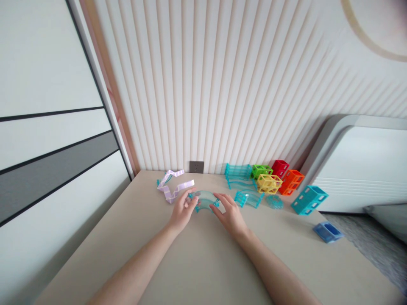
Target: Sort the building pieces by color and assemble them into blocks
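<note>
A curved, see-through teal track piece [205,199] lies on the beige table [197,258] near its far edge. My left hand [182,210] grips the piece's left end with its fingers curled round it. My right hand [229,213] holds the right end, fingers bent over the rim. Just left of the hands lies a lilac zigzag track piece [173,187].
More teal curved tracks [241,177] and a small teal disc [274,201] lie to the right. Behind them stand green [261,170], yellow [269,183], red [280,167] and orange [291,181] frame blocks, then a teal block [308,199] and a blue one [327,231]. A wall socket [196,166] sits behind.
</note>
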`<control>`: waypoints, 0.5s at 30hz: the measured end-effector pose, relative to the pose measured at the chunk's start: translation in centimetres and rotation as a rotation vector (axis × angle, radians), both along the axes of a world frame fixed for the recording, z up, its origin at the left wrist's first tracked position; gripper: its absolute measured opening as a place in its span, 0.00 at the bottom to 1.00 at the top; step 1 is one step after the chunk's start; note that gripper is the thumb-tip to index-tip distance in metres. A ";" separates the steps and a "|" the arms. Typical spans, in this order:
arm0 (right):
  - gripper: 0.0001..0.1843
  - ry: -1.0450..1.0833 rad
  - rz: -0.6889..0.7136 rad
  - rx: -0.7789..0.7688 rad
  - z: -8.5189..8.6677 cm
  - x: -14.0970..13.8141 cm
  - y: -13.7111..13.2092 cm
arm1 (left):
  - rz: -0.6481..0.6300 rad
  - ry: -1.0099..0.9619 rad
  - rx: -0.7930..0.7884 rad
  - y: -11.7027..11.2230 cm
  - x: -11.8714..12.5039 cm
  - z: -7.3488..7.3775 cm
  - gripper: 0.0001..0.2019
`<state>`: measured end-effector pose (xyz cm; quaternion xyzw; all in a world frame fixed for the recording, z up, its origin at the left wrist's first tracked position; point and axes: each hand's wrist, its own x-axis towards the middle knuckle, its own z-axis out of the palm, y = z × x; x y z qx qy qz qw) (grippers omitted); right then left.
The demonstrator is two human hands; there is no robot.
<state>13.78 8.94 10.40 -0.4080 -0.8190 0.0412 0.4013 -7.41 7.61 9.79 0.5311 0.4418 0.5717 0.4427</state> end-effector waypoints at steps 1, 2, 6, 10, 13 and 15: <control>0.20 0.012 -0.013 -0.020 -0.2 0.0 0.2 | 0.048 0.081 0.053 0.1 -0.1 -0.2 0.21; 0.19 0.024 -0.035 -0.035 -0.4 0.0 0.3 | 0.090 0.176 0.118 0.3 -0.2 -0.4 0.21; 0.19 0.018 -0.112 -0.116 -1.0 0.3 0.9 | 0.139 0.570 0.313 0.8 -0.7 -1.9 0.27; 0.18 -0.019 -0.122 -0.199 -1.0 0.6 1.0 | 0.162 0.751 0.280 1.0 -0.8 -3.5 0.32; 0.18 -0.040 -0.119 -0.223 -0.6 0.4 0.8 | 0.179 0.818 0.261 1.1 -0.7 -4.0 0.29; 0.18 -0.059 -0.121 -0.243 -0.4 0.2 0.6 | 0.201 0.840 0.257 1.2 -0.7 -4.1 0.27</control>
